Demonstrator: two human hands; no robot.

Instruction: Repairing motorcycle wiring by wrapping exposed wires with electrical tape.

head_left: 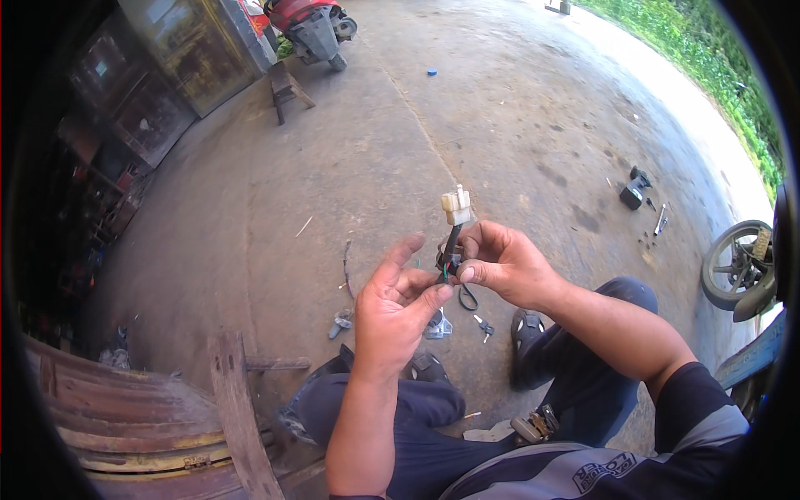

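A short black wire harness (452, 243) rises between my hands to a white plastic connector (456, 205), with thin coloured wires showing lower down. My left hand (398, 312) holds the harness's lower part at the thumb tip, its index finger raised. My right hand (500, 267) pinches the harness just below the connector, around a small dark part. On the floor below lie a clear plastic and metal part (440, 325), keys (485, 327), a black loop (468, 298), a grey part (340, 324) and a thin cable (347, 271).
A wooden bench (229, 400) stands at lower left, another (283, 87) near a red scooter (312, 33) and metal doors (187, 46). A motorbike wheel (729, 271) is at right, near a black tool (633, 187) and wrench (662, 218). Greenery lines the concrete floor's (533, 142) far right.
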